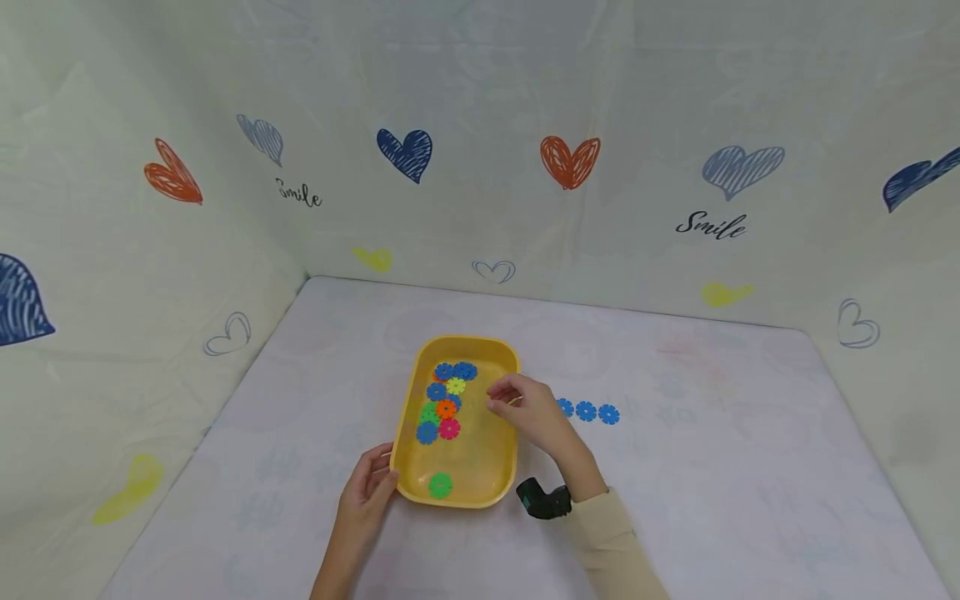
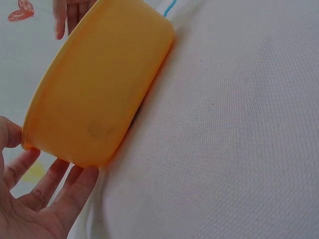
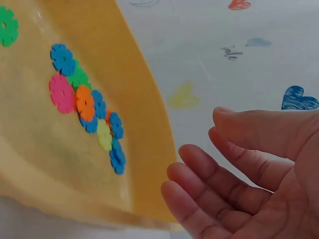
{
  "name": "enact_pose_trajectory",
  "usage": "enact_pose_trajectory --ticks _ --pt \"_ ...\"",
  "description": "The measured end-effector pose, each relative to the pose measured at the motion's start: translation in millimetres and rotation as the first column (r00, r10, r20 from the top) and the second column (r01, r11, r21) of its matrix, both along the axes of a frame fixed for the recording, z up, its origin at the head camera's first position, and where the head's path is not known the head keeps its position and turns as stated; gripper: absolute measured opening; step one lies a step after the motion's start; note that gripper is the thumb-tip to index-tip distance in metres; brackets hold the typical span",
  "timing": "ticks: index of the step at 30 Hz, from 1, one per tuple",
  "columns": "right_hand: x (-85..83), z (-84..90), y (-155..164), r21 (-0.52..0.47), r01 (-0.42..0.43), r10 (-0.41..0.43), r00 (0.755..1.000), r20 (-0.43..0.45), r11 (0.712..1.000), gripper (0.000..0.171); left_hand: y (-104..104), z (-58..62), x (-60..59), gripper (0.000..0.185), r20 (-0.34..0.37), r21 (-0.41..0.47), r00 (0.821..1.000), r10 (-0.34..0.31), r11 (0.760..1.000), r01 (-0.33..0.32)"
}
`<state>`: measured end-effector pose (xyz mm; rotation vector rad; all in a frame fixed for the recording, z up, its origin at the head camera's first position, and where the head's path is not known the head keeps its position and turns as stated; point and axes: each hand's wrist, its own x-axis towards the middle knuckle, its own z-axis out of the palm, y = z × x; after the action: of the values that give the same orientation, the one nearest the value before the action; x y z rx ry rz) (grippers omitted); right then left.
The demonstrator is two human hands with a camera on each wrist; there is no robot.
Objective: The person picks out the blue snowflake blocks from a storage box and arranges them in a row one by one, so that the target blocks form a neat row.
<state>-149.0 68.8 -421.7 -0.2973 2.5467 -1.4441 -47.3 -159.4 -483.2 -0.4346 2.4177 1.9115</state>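
Yellow tray [image 1: 501,467] of snowflake discs [image 1: 446,402] on a white table [image 1: 712,483].
Left hand [image 1: 367,487], fingers relaxed, touches the tray's near corner; right hand [image 1: 525,408] hovers empty, loosely curled, over its right rim, three blue discs [image 1: 587,411] beside.

Tray [image 1: 480,475] mid-table [image 1: 712,500], discs [image 1: 446,400] inside (mostly far end), three discs [image 1: 587,411] in a row to its right

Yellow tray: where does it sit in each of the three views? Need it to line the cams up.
Head: yellow tray at centre, left hand at its near-left corner.
Left wrist: its outer wall fills the upper left.
Right wrist: its inside fills the left half.
Shared landmark: the tray's rounded rim; the flower discs show in head and right wrist.
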Motion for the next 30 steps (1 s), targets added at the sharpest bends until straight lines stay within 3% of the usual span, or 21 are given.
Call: enact_pose_trajectory --ticks 7,12,30 --pt "-10.0 -8.4 -28.5 -0.003 -0.168 0.168 0.984 0.052 0.986 0.027 1.2 2.6 0.6 0.037 -0.010 -0.004 1.000 0.004 1.000 -0.004" --pt "-14.7 -11.8 -45.5 0.000 -0.236 0.236 0.970 0.063 0.972 0.024 2.0 2.4 0.1 0.037 -0.017 0.000 1.000 -0.005 1.000 0.005" --pt "-29.1 -45.3 -74.6 -0.035 -0.277 0.277 0.930 0.242 0.960 0.021 -1.6 -1.9 1.8 0.036 -0.083 0.033 0.996 -0.023 0.999 0.025"
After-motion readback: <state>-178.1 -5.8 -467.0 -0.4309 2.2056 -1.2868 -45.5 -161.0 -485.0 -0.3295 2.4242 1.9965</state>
